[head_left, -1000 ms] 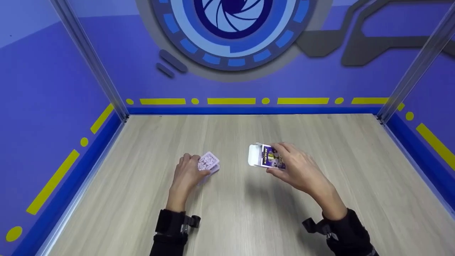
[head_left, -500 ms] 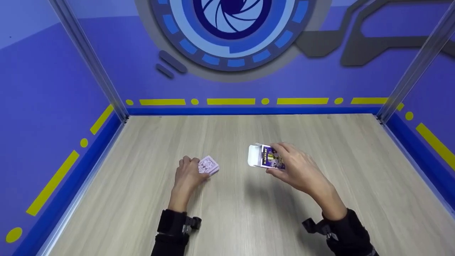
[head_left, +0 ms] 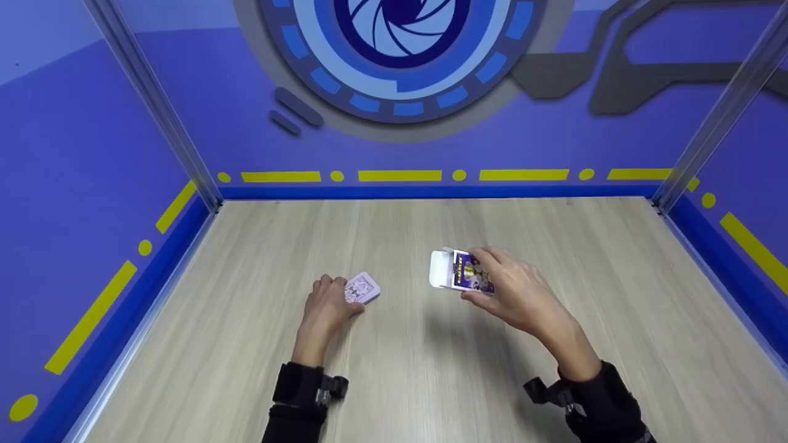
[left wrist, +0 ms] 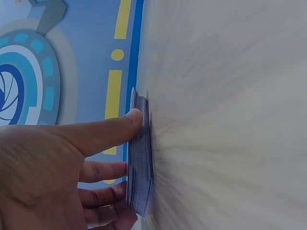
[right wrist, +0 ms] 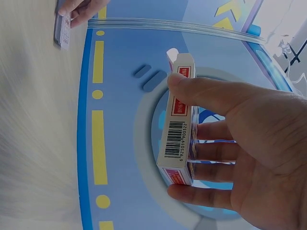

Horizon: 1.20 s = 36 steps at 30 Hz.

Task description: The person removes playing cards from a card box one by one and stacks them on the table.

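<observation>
A deck of playing cards (head_left: 362, 288) with a patterned pale back lies flat on the wooden table, left of the middle. My left hand (head_left: 325, 305) grips it, the thumb on one edge and the fingers at the far side. In the left wrist view the layered edges of the deck (left wrist: 140, 163) show, slightly uneven at one end. Raised over the table, my right hand (head_left: 517, 286) holds a purple card box (head_left: 470, 271) between thumb and fingers. Its white end flap stands out to the left. A barcode runs along the side of the box (right wrist: 178, 129) in the right wrist view.
Blue printed walls (head_left: 406, 157) with yellow marks enclose the wooden table (head_left: 394, 363) at the back, left and right. Metal posts stand in the back corners. Each wrist wears a black strap with a small camera mount.
The top part of the deck, tilted up a second ago, has come down onto the rest, making one flat stack. My left hand has dropped slightly with it. The right hand and box stay still.
</observation>
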Motion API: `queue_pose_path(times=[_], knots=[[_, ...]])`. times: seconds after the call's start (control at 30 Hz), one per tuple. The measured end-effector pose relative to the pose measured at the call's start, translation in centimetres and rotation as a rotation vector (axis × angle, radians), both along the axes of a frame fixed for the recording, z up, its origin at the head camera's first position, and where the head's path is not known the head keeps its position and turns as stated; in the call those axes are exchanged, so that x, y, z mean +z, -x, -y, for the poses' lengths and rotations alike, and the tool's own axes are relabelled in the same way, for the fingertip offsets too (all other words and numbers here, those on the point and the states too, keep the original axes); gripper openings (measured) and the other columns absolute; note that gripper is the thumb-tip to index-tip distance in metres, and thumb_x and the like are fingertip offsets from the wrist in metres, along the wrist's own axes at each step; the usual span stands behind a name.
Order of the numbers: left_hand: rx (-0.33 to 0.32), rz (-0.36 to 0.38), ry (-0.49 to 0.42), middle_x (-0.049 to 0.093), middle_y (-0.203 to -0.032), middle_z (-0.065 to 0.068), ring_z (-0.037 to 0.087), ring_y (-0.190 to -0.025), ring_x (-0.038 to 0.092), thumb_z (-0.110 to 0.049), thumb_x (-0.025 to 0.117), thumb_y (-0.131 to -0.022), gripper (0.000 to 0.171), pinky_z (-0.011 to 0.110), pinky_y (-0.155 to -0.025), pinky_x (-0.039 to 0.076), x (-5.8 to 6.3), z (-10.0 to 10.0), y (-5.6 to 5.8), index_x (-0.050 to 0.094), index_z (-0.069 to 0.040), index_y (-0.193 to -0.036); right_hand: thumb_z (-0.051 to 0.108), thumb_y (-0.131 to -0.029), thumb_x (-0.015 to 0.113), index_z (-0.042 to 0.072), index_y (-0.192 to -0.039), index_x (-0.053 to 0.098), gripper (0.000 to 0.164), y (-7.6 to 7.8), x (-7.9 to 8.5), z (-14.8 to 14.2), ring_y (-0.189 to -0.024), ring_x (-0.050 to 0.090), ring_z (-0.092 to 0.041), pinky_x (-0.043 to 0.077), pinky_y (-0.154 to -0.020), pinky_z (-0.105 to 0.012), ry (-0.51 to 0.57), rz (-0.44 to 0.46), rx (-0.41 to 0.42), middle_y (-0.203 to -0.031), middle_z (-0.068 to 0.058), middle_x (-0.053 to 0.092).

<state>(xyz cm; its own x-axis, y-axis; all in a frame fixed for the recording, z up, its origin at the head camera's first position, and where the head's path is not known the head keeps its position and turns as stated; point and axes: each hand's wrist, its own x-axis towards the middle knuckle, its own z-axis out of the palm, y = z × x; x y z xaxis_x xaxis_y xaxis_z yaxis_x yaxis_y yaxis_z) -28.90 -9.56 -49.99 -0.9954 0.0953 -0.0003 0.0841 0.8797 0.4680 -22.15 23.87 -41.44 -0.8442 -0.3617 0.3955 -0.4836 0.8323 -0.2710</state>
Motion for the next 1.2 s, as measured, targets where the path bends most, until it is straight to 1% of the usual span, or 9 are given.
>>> queue_pose_path(times=[0.2,0.3,0.4,0.53,0.63,0.77,0.97,1.1,1.2], knots=[[0.006,0.025,0.003,0.057,-0.116,0.022,0.035,-0.106,0.053,-0.031,0.088,-0.082,0.070,0.049,-0.092,0.046,0.2,0.0,0.0,0.061,0.007,-0.134,0.033,-0.082,0.089,0.004,-0.137,0.060,0.068,0.0,0.0,0.0,-0.100,0.066,-0.028,0.056,-0.077,-0.046,-0.001,-0.002,0.001,-0.128,-0.014,0.065],[0.020,-0.015,0.009,0.055,-0.124,0.025,0.039,-0.115,0.052,-0.038,0.084,-0.086,0.076,0.052,-0.098,0.044,0.7,0.0,-0.2,0.056,0.008,-0.140,0.032,-0.082,0.090,0.003,-0.137,0.060,0.069,0.0,0.0,0.0,-0.103,0.065,-0.030,0.056,-0.079,-0.048,0.000,-0.003,0.000,-0.128,-0.015,0.064],[0.041,-0.152,-0.025,0.058,-0.126,0.026,0.041,-0.120,0.053,-0.035,0.081,-0.090,0.067,0.053,-0.100,0.044,1.7,-0.4,-0.4,0.059,0.007,-0.137,0.031,-0.082,0.090,0.004,-0.137,0.059,0.069,0.0,0.0,0.0,-0.107,0.065,-0.032,0.056,-0.081,-0.049,0.001,0.005,-0.003,-0.130,-0.016,0.064],[0.034,-0.372,-0.124,0.068,-0.111,0.014,0.031,-0.106,0.062,-0.025,0.079,-0.093,0.033,0.045,-0.089,0.051,3.8,-2.2,-1.5,0.073,-0.002,-0.115,0.029,-0.080,0.091,0.005,-0.138,0.059,0.070,0.0,0.0,0.1,-0.112,0.063,-0.033,0.055,-0.084,-0.051,-0.005,0.010,-0.005,-0.131,-0.016,0.062],[-0.040,-0.496,-0.199,0.069,-0.099,0.005,0.022,-0.094,0.065,-0.020,0.077,-0.094,0.014,0.037,-0.079,0.054,5.4,-4.2,-2.9,0.075,-0.008,-0.102,0.029,-0.079,0.092,0.006,-0.138,0.059,0.071,0.0,0.0,0.2,-0.114,0.062,-0.033,0.055,-0.086,-0.051,-0.008,0.004,-0.002,-0.132,-0.015,0.062],[-0.197,-0.588,-0.302,0.069,-0.092,0.001,0.016,-0.084,0.066,-0.016,0.075,-0.095,0.006,0.029,-0.072,0.055,6.6,-6.8,-4.7,0.074,-0.009,-0.095,0.028,-0.079,0.093,0.005,-0.138,0.059,0.072,0.0,-0.1,0.3,-0.115,0.061,-0.032,0.054,-0.088,-0.051,-0.017,-0.003,0.009,-0.132,-0.015,0.062],[-0.362,-0.560,-0.464,0.067,-0.096,0.003,0.012,-0.082,0.063,-0.005,0.069,-0.097,0.004,0.026,-0.070,0.055,7.2,-9.0,-6.2,0.069,-0.004,-0.101,0.025,-0.077,0.094,0.004,-0.138,0.060,0.073,0.0,-0.2,0.7,-0.117,0.061,-0.033,0.054,-0.089,-0.050,-0.030,-0.017,0.016,-0.131,-0.015,0.062],[-0.405,-0.520,-0.561,0.063,-0.097,0.004,0.013,-0.083,0.062,0.004,0.067,-0.095,0.010,0.025,-0.069,0.055,6.9,-9.7,-6.4,0.062,-0.003,-0.101,0.025,-0.076,0.094,0.004,-0.137,0.060,0.073,-0.1,-0.2,1.0,-0.116,0.061,-0.032,0.055,-0.089,-0.050,-0.036,-0.016,0.026,-0.130,-0.015,0.063],[-0.419,-0.492,-0.589,0.061,-0.099,0.005,0.014,-0.086,0.063,0.006,0.066,-0.095,0.012,0.023,-0.073,0.055,6.4,-10.0,-6.3,0.059,-0.002,-0.101,0.025,-0.076,0.094,0.004,-0.137,0.061,0.073,-0.2,-0.3,1.2,-0.115,0.062,-0.032,0.055,-0.089,-0.050,-0.038,-0.017,0.039,-0.130,-0.014,0.063]])
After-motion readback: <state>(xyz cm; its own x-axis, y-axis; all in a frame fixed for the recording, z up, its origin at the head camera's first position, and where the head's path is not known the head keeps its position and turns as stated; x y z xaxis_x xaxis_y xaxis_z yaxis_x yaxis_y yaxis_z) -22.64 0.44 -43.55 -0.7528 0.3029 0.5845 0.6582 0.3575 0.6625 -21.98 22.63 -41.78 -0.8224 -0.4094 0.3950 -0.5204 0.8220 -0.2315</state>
